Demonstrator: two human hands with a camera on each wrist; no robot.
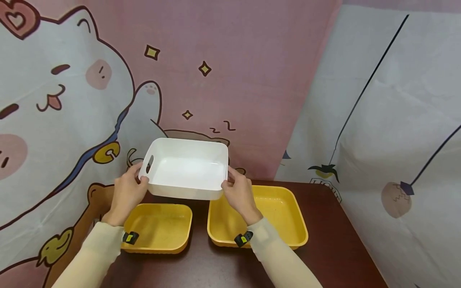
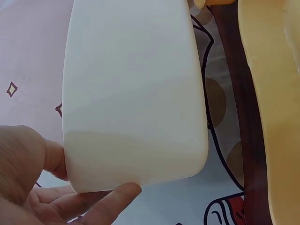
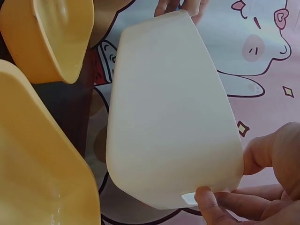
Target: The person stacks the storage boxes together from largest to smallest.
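A white plastic bin (image 1: 187, 166) with a slot handle in its end wall hangs above the table, tilted so that its inside faces the head camera. Gripping its left end is my left hand (image 1: 127, 194), thumb at the near wall. My right hand (image 1: 242, 194) holds the opposite end, its fingers by the handle slot. Both wrist views show the smooth near side of the bin (image 2: 133, 93), and in the right wrist view a fingertip lies at the slot. Nothing shows inside the bin.
On the dark brown table (image 1: 230, 268) stand two yellow trays, a smaller one (image 1: 158, 228) at left and a larger one (image 1: 279, 216) at right, partly behind my forearms. A cartoon-printed cloth (image 1: 252, 80) covers the walls behind the table.
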